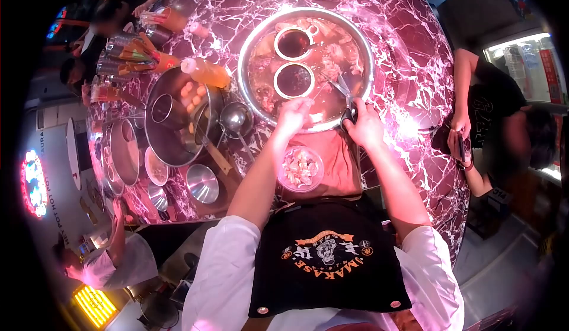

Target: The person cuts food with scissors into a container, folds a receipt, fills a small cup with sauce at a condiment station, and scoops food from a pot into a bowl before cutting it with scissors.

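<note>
The right hand [367, 124] wraps its grip around black-handled metal scissors [348, 98] over the near side of a round silver metal basin [371, 70]; stiff, probably light, perhaps slippery, they suit holding by the handles. The left hand's [293, 117] grip I cannot tell.

Right hand [366, 124] holds scissors [347, 96] over metal basin [242, 70].
</note>
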The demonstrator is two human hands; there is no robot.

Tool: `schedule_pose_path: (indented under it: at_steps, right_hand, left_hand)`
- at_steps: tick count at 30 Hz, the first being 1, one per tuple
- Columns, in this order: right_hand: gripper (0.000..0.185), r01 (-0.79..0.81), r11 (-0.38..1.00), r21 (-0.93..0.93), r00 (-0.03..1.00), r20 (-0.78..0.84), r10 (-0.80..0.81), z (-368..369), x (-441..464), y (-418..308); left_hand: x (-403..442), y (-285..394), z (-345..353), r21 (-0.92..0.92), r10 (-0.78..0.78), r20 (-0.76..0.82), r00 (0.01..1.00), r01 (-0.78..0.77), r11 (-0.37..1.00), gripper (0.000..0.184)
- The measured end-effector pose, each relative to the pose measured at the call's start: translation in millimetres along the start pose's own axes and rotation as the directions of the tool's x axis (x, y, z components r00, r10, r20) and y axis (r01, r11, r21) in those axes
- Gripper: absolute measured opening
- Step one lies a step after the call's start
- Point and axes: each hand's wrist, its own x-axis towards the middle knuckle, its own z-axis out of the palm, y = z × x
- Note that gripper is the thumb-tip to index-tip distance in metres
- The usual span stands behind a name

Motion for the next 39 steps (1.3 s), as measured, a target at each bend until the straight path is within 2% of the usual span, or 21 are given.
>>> schedule_pose_path:
  at_steps: [3,7,10,13,14,18,21,24,25,26,27,28,31,33,34,37,39]
  right_hand:
    - [0.058,-0.005,0.999,0.036,1.000,0.003,0.004,4,1,2]
    - [0.052,0.070,0.982,0.173,0.997,-0.049,-0.063,9,1,22]
    - [0.052,0.030,0.990,0.135,0.998,0.056,-0.038,-7,0,28]
    - [0.055,0.001,0.996,0.086,0.999,0.051,-0.005,-38,-14,21]
    - [0.059,-0.018,1.000,0.008,0.999,0.045,0.018,-45,-17,14]
    - [0.063,-0.039,0.996,-0.079,0.996,0.073,0.045,-48,-4,-5]
    - [0.052,0.051,0.996,-0.068,0.998,-0.018,-0.052,-23,18,-1]
    - [0.047,0.115,0.993,0.007,0.993,0.007,-0.115,-12,29,19]
    - [0.046,0.170,0.985,0.043,0.983,-0.079,-0.166,-14,22,23]
    - [0.048,0.163,0.985,0.049,0.986,-0.052,-0.161,-19,13,29]
    - [0.050,0.158,0.986,0.054,0.987,-0.025,-0.157,-28,5,31]
    - [0.050,0.170,0.984,0.047,0.985,-0.025,-0.169,-38,-6,30]
    - [0.059,0.241,0.970,-0.017,0.969,-0.058,-0.242,-73,-43,19]
    - [0.055,0.302,0.951,-0.072,0.952,-0.033,-0.305,-103,-66,4]
    - [0.062,0.379,0.919,-0.104,0.921,-0.051,-0.386,-113,-76,1]
    - [0.064,0.428,0.874,-0.229,0.900,0.020,-0.435,-132,-107,-17]
    - [0.064,0.469,0.849,-0.243,0.879,0.041,-0.474,-129,-127,-24]
  left_hand:
    - [1,7,-1,0.014,-0.025,-0.004,1.000,0.025,1.000,0.017]
    - [-2,14,-4,0.015,-0.022,-0.038,0.999,0.023,1.000,0.017]
    - [3,14,-11,-0.194,-0.111,-0.004,0.994,0.108,0.975,0.017]
    - [6,15,-18,-0.254,-0.170,0.060,0.984,0.180,0.950,0.020]
    - [5,16,-18,-0.246,-0.173,0.061,0.983,0.183,0.952,0.020]
    - [2,18,-15,-0.250,-0.163,0.101,0.981,0.184,0.951,0.021]
    - [-1,15,-16,-0.213,-0.157,0.069,0.985,0.169,0.962,0.020]
    - [-5,18,-24,-0.191,-0.111,0.062,0.992,0.121,0.974,0.018]
    - [-7,18,-28,-0.283,-0.138,0.034,0.990,0.142,0.948,0.018]
    - [-10,18,-33,-0.375,-0.166,0.010,0.986,0.158,0.913,0.018]
    - [-12,20,-38,-0.384,-0.159,0.005,0.987,0.149,0.911,0.018]
    - [-15,21,-45,-0.446,-0.116,0.068,0.991,0.134,0.885,0.018]
    - [-41,27,-59,-0.534,-0.028,0.199,0.980,0.133,0.835,0.017]
    - [-68,25,-66,-0.577,-0.007,0.223,0.975,0.138,0.805,0.016]
    - [-83,25,-69,-0.580,-0.014,0.230,0.973,0.149,0.801,0.018]
    - [-137,19,-76,-0.534,-0.031,0.274,0.961,0.179,0.827,0.020]
    - [-174,6,-77,-0.524,-0.046,0.266,0.963,0.184,0.832,0.019]
